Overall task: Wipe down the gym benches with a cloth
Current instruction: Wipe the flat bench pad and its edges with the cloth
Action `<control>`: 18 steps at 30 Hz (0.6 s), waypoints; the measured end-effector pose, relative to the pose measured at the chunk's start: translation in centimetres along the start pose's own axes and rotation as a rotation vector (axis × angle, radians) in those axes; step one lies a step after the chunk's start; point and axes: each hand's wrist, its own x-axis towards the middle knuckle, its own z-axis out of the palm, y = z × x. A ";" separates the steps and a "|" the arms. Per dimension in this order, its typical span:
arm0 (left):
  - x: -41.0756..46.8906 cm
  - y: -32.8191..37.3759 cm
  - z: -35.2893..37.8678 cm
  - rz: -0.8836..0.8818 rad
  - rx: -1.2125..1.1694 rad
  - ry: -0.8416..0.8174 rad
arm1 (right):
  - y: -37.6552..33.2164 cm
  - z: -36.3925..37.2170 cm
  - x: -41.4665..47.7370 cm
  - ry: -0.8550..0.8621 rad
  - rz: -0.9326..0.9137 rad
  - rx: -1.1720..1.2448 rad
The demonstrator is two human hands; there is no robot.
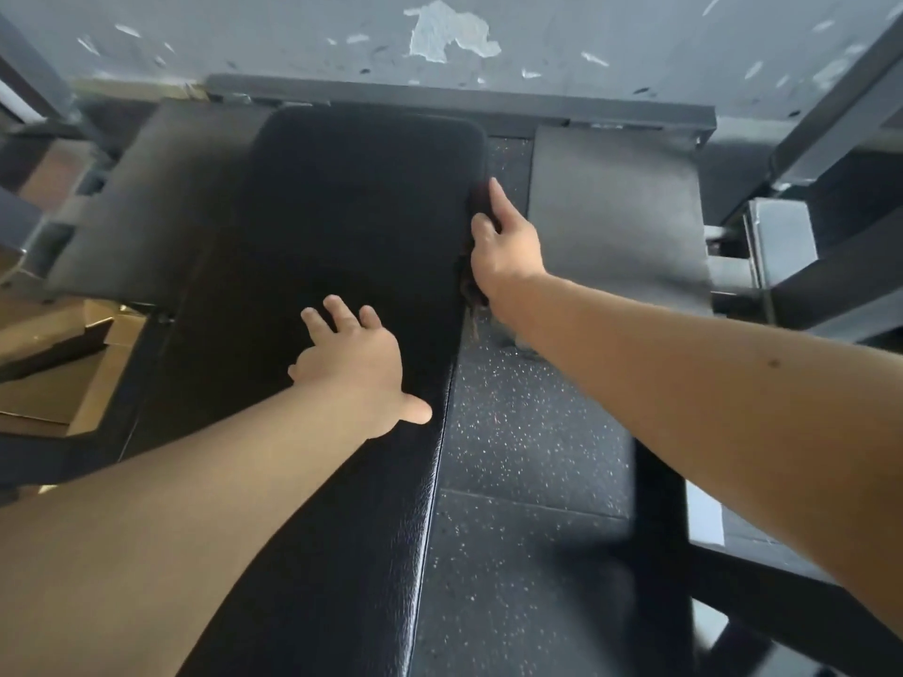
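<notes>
A long black padded bench [342,227] runs away from me down the middle of the view. My left hand [356,359] rests flat on its top with the fingers spread. My right hand [503,246] presses a dark brownish cloth [471,290] against the bench's right side edge. Only a strip of the cloth shows beside and below that hand, with a frayed end hanging down.
Grey flat pads [615,207] flank the bench on the right and left [141,197]. A dark steel crossbar [464,97] lies beyond the bench's far end, under a peeling grey wall. Speckled rubber floor [527,432] lies right of the bench. Black frame bars [659,505] stand at the right.
</notes>
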 end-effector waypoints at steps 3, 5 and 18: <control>0.1 0.0 0.1 -0.007 0.009 0.009 | -1.4 0.6 1.6 0.054 -0.064 -0.020; 0.1 0.0 0.0 -0.008 0.007 0.012 | -1.3 1.1 2.1 0.096 -0.061 -0.012; 0.3 0.1 0.3 -0.019 -0.007 0.018 | -0.9 1.1 0.2 0.131 -0.010 -0.004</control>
